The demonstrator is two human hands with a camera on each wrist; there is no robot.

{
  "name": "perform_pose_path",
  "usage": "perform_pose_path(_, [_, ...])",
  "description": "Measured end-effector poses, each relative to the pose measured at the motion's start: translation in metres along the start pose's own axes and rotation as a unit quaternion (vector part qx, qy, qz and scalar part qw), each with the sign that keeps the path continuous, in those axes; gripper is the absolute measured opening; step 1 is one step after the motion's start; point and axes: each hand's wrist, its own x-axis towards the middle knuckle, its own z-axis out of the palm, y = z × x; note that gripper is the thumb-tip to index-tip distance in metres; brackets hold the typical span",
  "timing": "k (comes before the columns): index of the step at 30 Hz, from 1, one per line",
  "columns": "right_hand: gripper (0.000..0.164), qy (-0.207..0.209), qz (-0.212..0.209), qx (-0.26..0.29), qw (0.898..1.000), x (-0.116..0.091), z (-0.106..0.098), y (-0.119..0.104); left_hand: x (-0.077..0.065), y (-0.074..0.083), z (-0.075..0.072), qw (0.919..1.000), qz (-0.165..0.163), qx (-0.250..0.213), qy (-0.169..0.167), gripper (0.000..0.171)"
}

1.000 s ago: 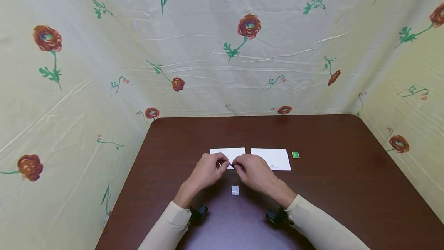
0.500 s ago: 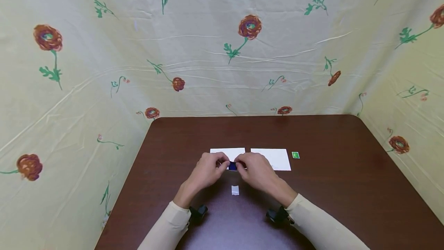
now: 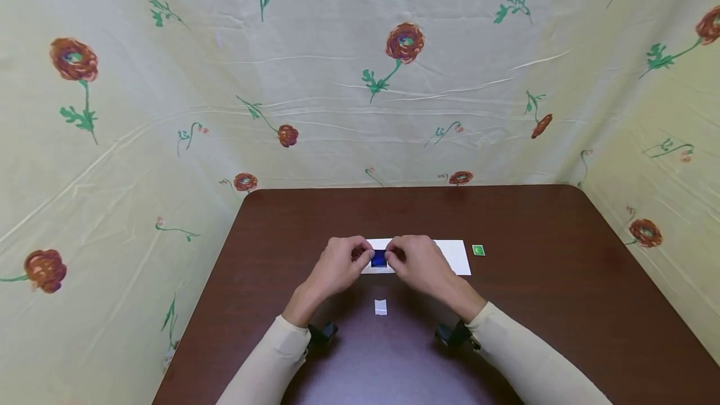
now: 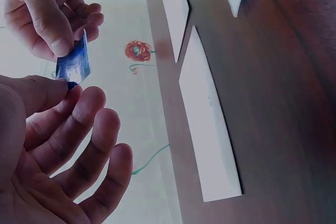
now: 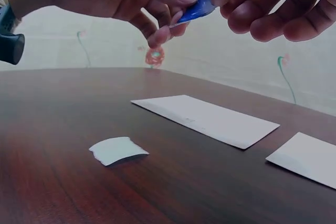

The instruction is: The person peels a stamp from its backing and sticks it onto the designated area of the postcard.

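Between the fingertips of both hands is a small blue stamp (image 3: 379, 259) with a toothed edge; its glossy face shows in the left wrist view. My left hand (image 3: 339, 262) pinches one side of it with thumb and forefinger, the other fingers loosely bent in the left wrist view. The right hand (image 3: 420, 265) pinches the opposite side. In the right wrist view the stamp (image 5: 198, 9) appears curved and well above the table. Two white cards lie side by side beneath: the left card (image 3: 375, 270) is mostly covered by hands and stamp, the right card (image 3: 454, 258) partly.
A green stamp (image 3: 479, 250) with a white border lies right of the cards. Nearer my body sits a small white paper piece (image 3: 380, 307), slightly curled in the right wrist view (image 5: 116, 150). The brown table (image 3: 534, 330) meets a flowered cloth (image 3: 332, 80) behind.
The stamp has turned from a thin dark edge to show its blue face toward the head camera. Both hands have shifted slightly upward in the head view, still pinching it.
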Motion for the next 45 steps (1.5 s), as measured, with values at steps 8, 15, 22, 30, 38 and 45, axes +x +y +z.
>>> perform_pose_path(8, [0.006, -0.007, 0.033, 0.033, 0.999, 0.008, -0.006, 0.003, 0.010, 0.005, -0.004, 0.9997, -0.007, -0.022, 0.011, 0.009])
perform_pose_path(15, [0.006, 0.000, 0.044, 0.054, 0.998, 0.016, -0.008, 0.010, 0.020, 0.008, -0.002, 0.9987, -0.026, -0.027, 0.034, 0.011])
perform_pose_path(22, [0.008, 0.001, 0.062, 0.065, 0.996, 0.025, -0.005, 0.019, 0.032, 0.008, 0.002, 0.9979, -0.033, -0.026, 0.050, 0.013])
perform_pose_path(30, [0.011, -0.021, 0.093, 0.069, 0.993, 0.030, 0.001, 0.028, 0.045, 0.001, 0.012, 0.9968, -0.052, -0.024, 0.056, 0.015])
perform_pose_path(38, [0.012, -0.038, 0.127, 0.067, 0.989, 0.034, 0.012, 0.040, 0.053, -0.007, 0.024, 0.9955, -0.082, -0.034, 0.033, 0.017])
perform_pose_path(45, [0.012, -0.073, 0.152, 0.072, 0.983, 0.037, 0.021, 0.047, 0.058, -0.012, 0.036, 0.9931, -0.112, -0.017, 0.031, 0.016])
